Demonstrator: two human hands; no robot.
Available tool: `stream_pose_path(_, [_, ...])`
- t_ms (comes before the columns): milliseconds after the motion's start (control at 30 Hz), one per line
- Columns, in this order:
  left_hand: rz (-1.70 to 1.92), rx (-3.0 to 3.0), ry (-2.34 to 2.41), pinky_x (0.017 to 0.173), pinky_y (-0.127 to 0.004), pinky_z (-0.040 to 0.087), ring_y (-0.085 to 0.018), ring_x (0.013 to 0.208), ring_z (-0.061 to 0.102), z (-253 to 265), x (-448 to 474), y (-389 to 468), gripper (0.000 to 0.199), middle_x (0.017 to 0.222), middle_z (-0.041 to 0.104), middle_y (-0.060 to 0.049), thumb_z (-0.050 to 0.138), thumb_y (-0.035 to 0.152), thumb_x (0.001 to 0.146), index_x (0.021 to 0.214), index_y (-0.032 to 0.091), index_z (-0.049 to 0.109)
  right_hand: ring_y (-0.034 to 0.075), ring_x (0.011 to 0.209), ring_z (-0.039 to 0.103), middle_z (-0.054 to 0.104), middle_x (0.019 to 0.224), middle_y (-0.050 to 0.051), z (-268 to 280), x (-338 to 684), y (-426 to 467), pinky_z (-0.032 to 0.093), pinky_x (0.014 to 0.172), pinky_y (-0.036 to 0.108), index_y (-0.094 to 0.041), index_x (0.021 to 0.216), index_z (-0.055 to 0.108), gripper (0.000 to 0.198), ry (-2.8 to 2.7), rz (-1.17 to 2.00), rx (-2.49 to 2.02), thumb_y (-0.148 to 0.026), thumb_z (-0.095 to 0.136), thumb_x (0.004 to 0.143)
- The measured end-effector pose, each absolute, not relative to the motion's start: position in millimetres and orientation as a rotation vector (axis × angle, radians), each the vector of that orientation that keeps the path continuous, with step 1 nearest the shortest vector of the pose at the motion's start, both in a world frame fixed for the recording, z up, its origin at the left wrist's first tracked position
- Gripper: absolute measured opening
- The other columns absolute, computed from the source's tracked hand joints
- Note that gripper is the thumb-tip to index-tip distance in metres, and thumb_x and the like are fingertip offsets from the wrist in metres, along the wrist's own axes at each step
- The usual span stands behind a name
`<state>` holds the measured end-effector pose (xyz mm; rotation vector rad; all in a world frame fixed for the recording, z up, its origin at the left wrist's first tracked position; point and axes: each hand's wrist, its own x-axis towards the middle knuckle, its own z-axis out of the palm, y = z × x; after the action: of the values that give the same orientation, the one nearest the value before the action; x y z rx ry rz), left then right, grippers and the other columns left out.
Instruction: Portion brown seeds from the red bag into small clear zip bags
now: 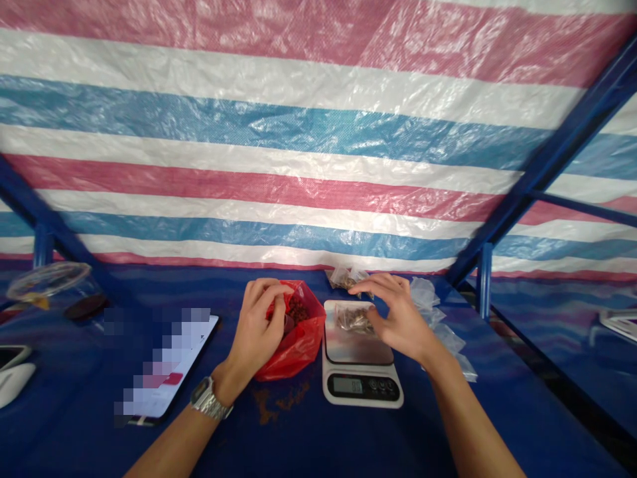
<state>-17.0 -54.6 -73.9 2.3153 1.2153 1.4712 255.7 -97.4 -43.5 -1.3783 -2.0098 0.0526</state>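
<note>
My left hand [261,315], with a metal watch at the wrist, is closed on the near-left rim of a red plastic bag [298,348]. Inside the bag's mouth lie small reddish-brown pieces [297,311]. To the right, a white kitchen scale [328,385] with a lit display carries a small clear bag [353,320] of brownish bits on its metal plate. Over the plate's right side hovers my right hand [398,315], thumb and fingers apart; its thumb is close to the clear bag, and whether they touch I cannot tell.
Behind the scale lies another filled clear bag [343,277]. Several clear plastic bags [448,338] are piled right of my right hand. A phone [174,378], a clear tub [54,285] and a white object [14,384] lie left. Brown crumbs [269,405] dot the blue table.
</note>
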Motion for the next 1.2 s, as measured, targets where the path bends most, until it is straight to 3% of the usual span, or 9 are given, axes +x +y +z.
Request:
stream_pose_path(500, [1.537,2.287,1.286,0.095,-0.037,0.051,-0.021,0.103,0.061,-75.5,-19.4,-51.5,0.025,0.103,0.063,-0.005,0.045,0.013,0.099,0.097,0.023,0.068,0.031,0.128,0.056,0.069,0.128,0.007,-49.4,253.4,-100.2,0.028,0.113,0.057,-0.029,0.127,0.065,0.062,-2.213,0.227,-1.429,-0.004,0.056,0.072])
stream_pose_path(700, [1.528,2.237,1.225,0.094,-0.037,0.051,-0.02,0.101,0.063,-72.4,-18.3,-51.2,0.022,0.101,0.064,-0.005,0.047,0.016,0.1,0.097,0.023,0.067,0.03,0.121,0.062,0.072,0.124,0.008,-63.4,255.7,-93.7,0.032,0.114,0.059,-0.028,0.129,0.065,0.049,-2.131,0.227,-1.397,-0.011,0.058,0.084])
stream_pose_path(833, [1.342,2.288,1.101,0.101,-0.039,0.05,-0.021,0.111,0.062,-69.5,-14.1,-57.7,0.016,0.113,0.068,-0.006,0.056,0.023,0.099,0.111,0.025,0.066,0.028,0.115,0.065,0.072,0.122,0.007,-63.1,250.2,-91.8,0.044,0.108,0.053,-0.03,0.131,0.063,0.038,-1.865,0.281,-1.359,-0.027,0.062,0.093])
stream_pose_path(933, [1.228,2.282,1.001,0.108,-0.043,0.049,-0.025,0.122,0.059,-68.9,-10.9,-65.2,0.034,0.126,0.067,-0.008,0.069,0.031,0.093,0.126,0.027,0.063,0.026,0.113,0.067,0.069,0.129,0.007,-60.1,227.7,-95.0,0.052,0.102,0.045,-0.03,0.13,0.061,0.036,-1.654,0.436,-1.205,-0.033,0.065,0.094])
stream_pose_path(1033, [1.198,2.16,0.91,0.108,-0.045,0.05,-0.027,0.125,0.059,-70.6,-8.3,-68.7,0.054,0.133,0.065,-0.011,0.075,0.037,0.088,0.138,0.026,0.057,0.023,0.107,0.07,0.073,0.12,0.007,-59.4,193.0,-95.5,0.056,0.098,0.04,-0.029,0.133,0.057,0.039,-1.6,0.602,-1.058,-0.032,0.066,0.095])
stream_pose_path(1200, [1.33,1.709,0.887,0.099,-0.038,0.053,-0.021,0.106,0.068,-70.2,-9.9,-54.4,0.027,0.115,0.072,-0.008,0.053,0.041,0.101,0.118,0.023,0.065,0.022,0.112,0.07,0.073,0.123,0.007,-46.0,157.6,-75.8,0.054,0.103,0.038,-0.026,0.135,0.058,0.042,-1.765,0.701,-0.964,-0.025,0.062,0.093])
